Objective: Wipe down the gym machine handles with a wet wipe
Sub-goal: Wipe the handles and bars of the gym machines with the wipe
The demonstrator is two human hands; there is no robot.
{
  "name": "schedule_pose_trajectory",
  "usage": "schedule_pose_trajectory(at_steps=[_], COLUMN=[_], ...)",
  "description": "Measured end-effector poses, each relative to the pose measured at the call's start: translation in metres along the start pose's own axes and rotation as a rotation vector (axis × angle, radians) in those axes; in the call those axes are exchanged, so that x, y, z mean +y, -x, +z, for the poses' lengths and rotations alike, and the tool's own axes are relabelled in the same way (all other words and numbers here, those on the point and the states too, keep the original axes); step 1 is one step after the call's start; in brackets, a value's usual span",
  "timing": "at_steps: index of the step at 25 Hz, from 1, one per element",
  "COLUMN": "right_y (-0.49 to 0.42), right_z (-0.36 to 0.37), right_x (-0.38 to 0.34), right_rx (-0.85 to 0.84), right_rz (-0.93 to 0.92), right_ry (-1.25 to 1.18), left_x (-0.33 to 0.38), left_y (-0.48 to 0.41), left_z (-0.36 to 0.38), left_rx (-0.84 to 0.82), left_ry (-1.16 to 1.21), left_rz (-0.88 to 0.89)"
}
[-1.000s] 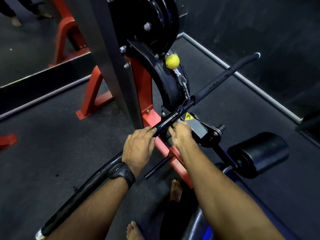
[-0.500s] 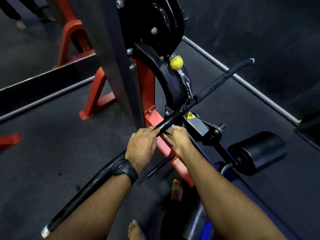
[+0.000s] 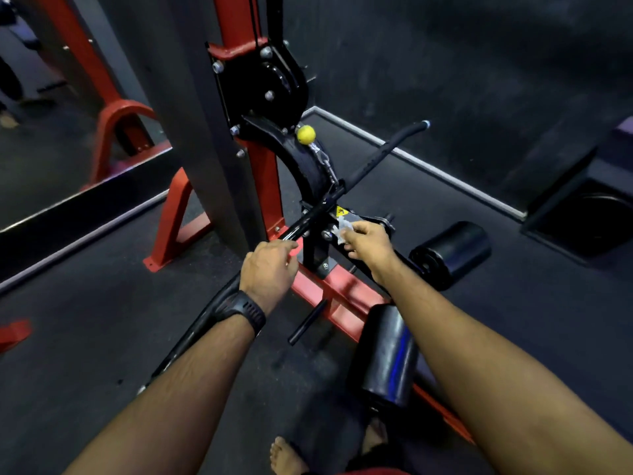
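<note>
A long black handle bar (image 3: 373, 162) runs diagonally from lower left to upper right, clipped to a cable with a yellow ball (image 3: 306, 134). My left hand (image 3: 269, 272), with a black watch on its wrist, lies over the bar's middle, fingers curled round it. My right hand (image 3: 368, 243) is off the bar to the right and pinches a crumpled white wet wipe (image 3: 342, 229) just below the bar, beside the yellow warning sticker.
The red and grey machine frame (image 3: 263, 186) with its black pulley housing stands right behind the bar. Black roller pads (image 3: 452, 253) lie to the right and lower middle. My bare feet (image 3: 287, 455) show at the bottom. A mirror (image 3: 68, 97) lines the left wall.
My right hand has come off the bar and moved right, and the white wipe now shows in its fingers. The camera has tilted up, showing more of the frame and pulley.
</note>
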State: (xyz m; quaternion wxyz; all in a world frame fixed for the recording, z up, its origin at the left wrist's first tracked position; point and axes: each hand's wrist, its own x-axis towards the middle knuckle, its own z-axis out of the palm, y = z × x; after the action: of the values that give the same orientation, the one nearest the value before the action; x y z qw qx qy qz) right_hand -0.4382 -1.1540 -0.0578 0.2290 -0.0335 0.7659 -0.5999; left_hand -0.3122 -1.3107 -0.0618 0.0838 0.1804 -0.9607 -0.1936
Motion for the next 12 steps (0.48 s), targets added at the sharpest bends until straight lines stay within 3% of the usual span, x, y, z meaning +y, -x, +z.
schedule_pose_trajectory(at_steps=[6,12], right_y=[0.076,0.239], right_z=[-0.099,-0.261], right_x=[0.0,0.034], right_rx=[0.23,0.508], right_rz=[-0.133,-0.173], right_ry=[0.105,0.162], left_x=[0.086,0.256], left_y=[0.029,0.109], left_z=[-0.016,0.017], left_rx=[0.051,0.004], left_ry=[0.043,0.095], left_rz=[0.141,0.404])
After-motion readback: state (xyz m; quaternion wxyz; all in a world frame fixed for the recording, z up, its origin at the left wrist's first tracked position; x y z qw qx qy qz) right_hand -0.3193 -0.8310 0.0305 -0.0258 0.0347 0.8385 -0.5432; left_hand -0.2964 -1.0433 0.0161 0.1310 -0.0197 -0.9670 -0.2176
